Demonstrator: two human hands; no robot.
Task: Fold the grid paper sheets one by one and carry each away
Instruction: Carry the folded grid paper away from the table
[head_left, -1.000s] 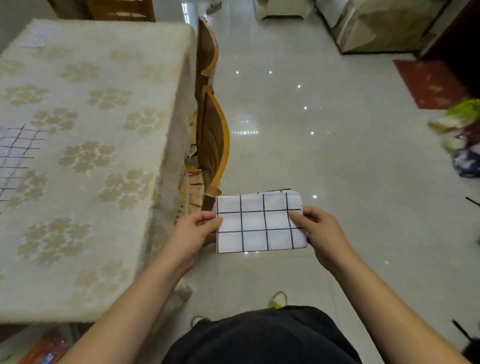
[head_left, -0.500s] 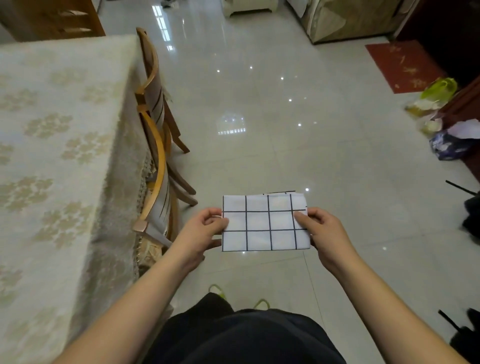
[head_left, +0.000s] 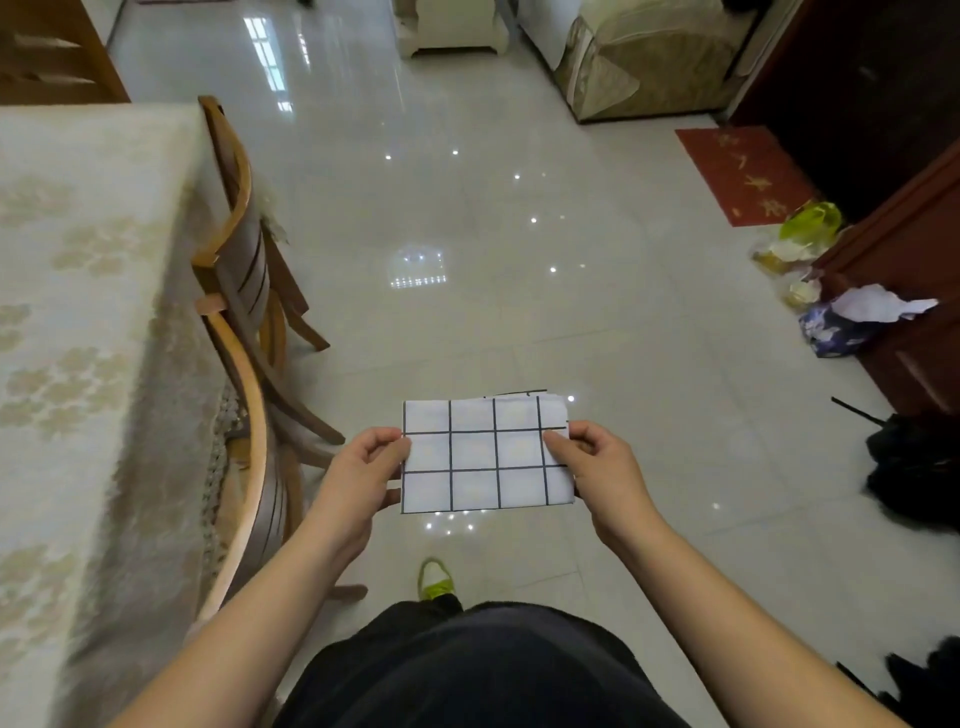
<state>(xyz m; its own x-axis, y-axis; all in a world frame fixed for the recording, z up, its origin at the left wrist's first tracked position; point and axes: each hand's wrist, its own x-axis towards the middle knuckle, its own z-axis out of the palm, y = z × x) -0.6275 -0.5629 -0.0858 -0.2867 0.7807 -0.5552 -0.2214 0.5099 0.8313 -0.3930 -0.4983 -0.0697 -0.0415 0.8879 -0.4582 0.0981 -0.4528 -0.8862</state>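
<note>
Folded grid paper sheet (head_left: 485, 457) is held flat in mid-air over the tiled floor (head_left: 467, 234), just ahead of the person's waist, off the worktop (head_left: 78, 312), which sits at 9 o'clock with two wooden chairs (head_left: 244, 291) tucked against its edge. Left hand (head_left: 363, 467) pinches the sheet's left short edge, thumb on top and fingers curled beneath; right hand (head_left: 597, 462) pinches the right short edge the same way. Long axis of the sheet runs 9 to 3 o'clock, straight between the two hands, so neither hand is nearer: each has one end. Layers are slightly misaligned at the far edge, with a sliver of the under-layer peeking out at about 1 o'clock. Judgement: folding looks done or nearly done, and this is the carry-away stage; a further fold would bring the hands together along that 9–3 axis. Drop-off spot not identifiable. Red mat (head_left: 743, 176) and plastic bags (head_left: 810, 228) lie well apart at 2 o'clock.
</note>
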